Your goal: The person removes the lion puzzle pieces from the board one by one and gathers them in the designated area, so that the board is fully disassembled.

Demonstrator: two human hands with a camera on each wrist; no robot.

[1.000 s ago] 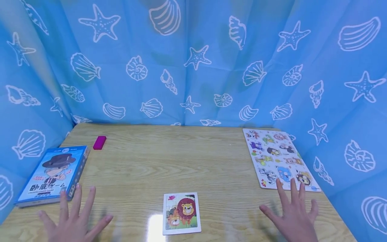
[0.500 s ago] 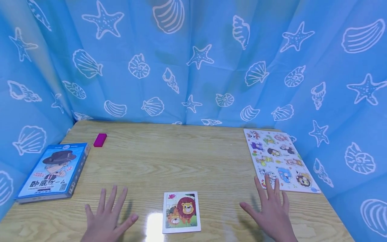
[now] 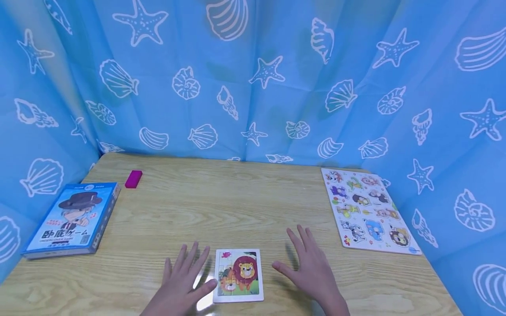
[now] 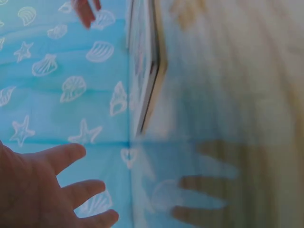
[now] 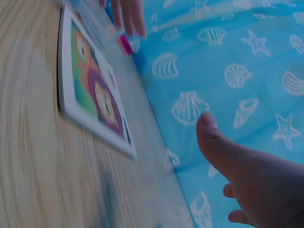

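Note:
A small white-framed jigsaw puzzle (image 3: 251, 268) with a lion and a tiger lies flat at the table's near middle. My left hand (image 3: 178, 283) is just left of it, fingers spread, with the thumb tip at the frame's left edge; whether it touches I cannot tell. To the right, apart from the puzzle, my right hand (image 3: 314, 274) hovers with straight, spread fingers. Neither hand holds anything. In the right wrist view the puzzle (image 5: 105, 100) appears tilted by the camera, beyond my right hand (image 5: 259, 178). The left wrist view shows my left hand (image 4: 40, 185) and a board's edge.
At the left lies a blue game box (image 3: 71, 219), with a small magenta block (image 3: 133, 179) behind it. A white animal puzzle board (image 3: 369, 210) lies at the right. A blue curtain (image 3: 245, 87) printed with shells and starfish surrounds the wooden table (image 3: 229, 202).
Both hands have moved inward toward the small puzzle, the left one rightward and the right one leftward. The puzzle keeps its place on the table. The head view has shifted slightly.

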